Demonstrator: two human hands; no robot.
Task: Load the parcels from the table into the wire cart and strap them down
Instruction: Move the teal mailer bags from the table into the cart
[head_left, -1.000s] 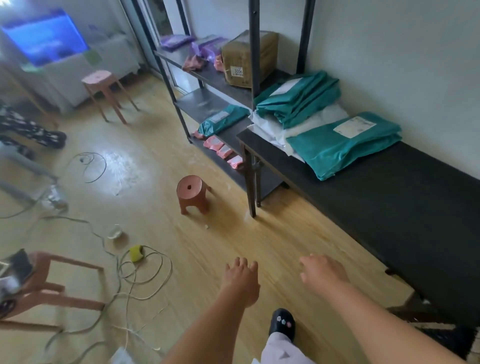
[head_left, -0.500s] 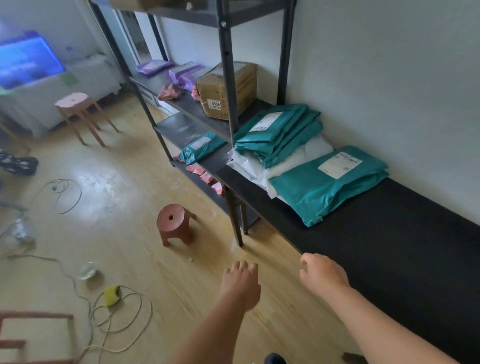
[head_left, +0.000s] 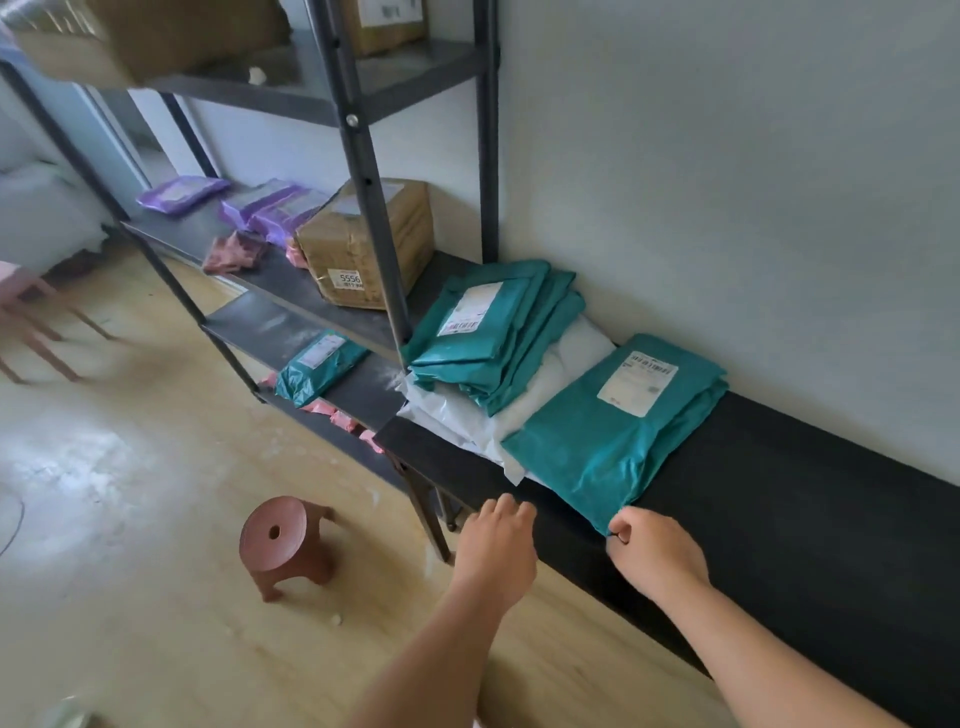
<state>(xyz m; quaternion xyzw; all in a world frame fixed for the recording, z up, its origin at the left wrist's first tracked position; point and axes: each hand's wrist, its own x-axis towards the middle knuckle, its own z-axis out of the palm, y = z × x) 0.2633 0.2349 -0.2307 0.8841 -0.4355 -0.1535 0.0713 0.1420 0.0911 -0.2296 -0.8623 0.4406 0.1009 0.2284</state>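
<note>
We have the teal parcel (head_left: 613, 431) label-up at the desk's (head_left: 779, 493) left end, its near corner at the front edge. Our right grip (head_left: 657, 551) pinches that corner. Our left grip (head_left: 496, 545) is released over the front edge, fingers loosely curled, holding nothing; we cannot tell if it touches the desk. The teal parcel overlaps a white parcel (head_left: 519, 410), which carries a teal stack (head_left: 493, 332) at the back-left corner. A rack (head_left: 363, 208) with a box (head_left: 363, 244) stands just past the left edge, a stool (head_left: 285, 540) on the floor.
</note>
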